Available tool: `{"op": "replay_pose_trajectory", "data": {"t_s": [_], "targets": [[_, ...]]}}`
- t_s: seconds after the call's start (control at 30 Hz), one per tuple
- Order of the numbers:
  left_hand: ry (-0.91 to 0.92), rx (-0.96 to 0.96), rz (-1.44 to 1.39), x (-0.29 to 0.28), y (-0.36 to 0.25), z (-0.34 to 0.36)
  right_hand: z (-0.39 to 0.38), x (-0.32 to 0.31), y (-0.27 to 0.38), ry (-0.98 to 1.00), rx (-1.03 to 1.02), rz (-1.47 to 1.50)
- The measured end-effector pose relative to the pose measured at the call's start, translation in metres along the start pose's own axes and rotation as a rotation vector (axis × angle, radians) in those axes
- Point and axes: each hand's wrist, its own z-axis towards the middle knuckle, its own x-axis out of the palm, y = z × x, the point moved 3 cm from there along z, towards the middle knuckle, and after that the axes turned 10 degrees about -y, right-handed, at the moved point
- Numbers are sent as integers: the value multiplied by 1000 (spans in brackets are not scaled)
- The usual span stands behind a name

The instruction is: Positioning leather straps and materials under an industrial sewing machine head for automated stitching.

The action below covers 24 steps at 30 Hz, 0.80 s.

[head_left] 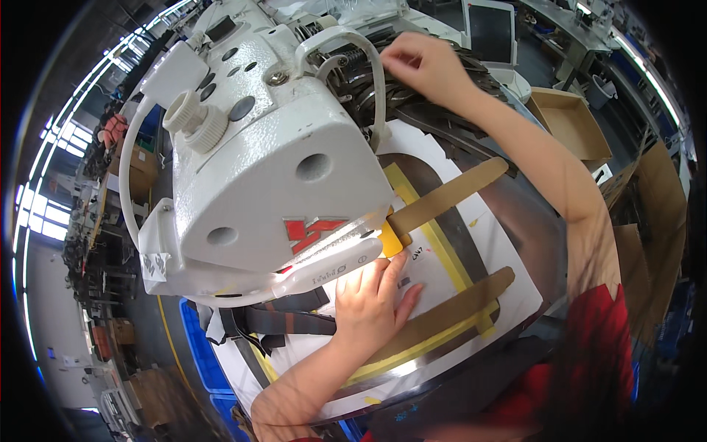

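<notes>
A large white sewing machine head [272, 155] fills the middle of the view. My left hand [372, 298] lies flat, fingers spread, on a white template sheet [442, 272] with yellow tape lines, just under the machine's lamp bar [324, 269]. My right hand [427, 66] reaches up and back to a pile of dark strap pieces [368, 81] behind the machine, fingers curled on them. Whether it grips one is hard to tell. Two brown cardboard strips [449, 193] lie across the sheet.
Dark webbing straps [283, 322] hang at the sheet's left side. Blue crates [199, 353] stand below the table's left edge. A cardboard box [563, 118] and a white monitor [490, 33] sit at the far right. A factory floor stretches left.
</notes>
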Motion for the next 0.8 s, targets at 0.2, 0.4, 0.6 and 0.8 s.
{"op": "replay_pose_trajectory", "data": {"t_s": [0.2,0.4,0.6,0.8], "targets": [[-10,11,-105,-1,-1,2,40,-93,-2,-321,253,287],[15,-17,-271,2,2,-1,17,-203,48,-398,175,89],[71,-114,-453,-1,6,0,-93,-114,129,472,-102,-109],[48,-344,-588,4,8,-1,-160,-21,153,569,-232,103]]}}
